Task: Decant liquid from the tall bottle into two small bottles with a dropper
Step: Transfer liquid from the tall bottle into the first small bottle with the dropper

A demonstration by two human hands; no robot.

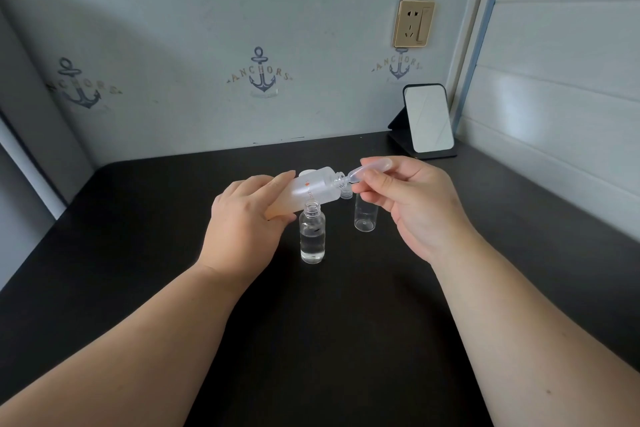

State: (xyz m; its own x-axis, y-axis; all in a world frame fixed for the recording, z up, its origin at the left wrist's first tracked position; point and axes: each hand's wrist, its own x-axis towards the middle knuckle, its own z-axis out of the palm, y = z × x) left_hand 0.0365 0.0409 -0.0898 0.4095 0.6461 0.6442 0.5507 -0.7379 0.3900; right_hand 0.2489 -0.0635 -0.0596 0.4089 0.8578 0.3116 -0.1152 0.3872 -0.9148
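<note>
My left hand point(244, 219) grips the tall frosted bottle point(317, 188) by its lower part and holds it tilted, mouth pointing right. My right hand point(412, 201) pinches a clear plastic dropper point(372, 167), whose tip is inside the tall bottle's open mouth. Below the tilted bottle a small clear bottle point(312, 234) stands upright and uncapped on the dark table point(329, 322), about half full of clear liquid. A second small clear bottle point(365, 215) stands to its right, partly hidden behind my right hand; it looks empty.
A white cap point(308, 173) peeks out behind the tall bottle, and a small cap point(345, 193) lies near the right bottle. A standing mirror point(428, 120) occupies the back right corner. The wall runs along the table's far edge.
</note>
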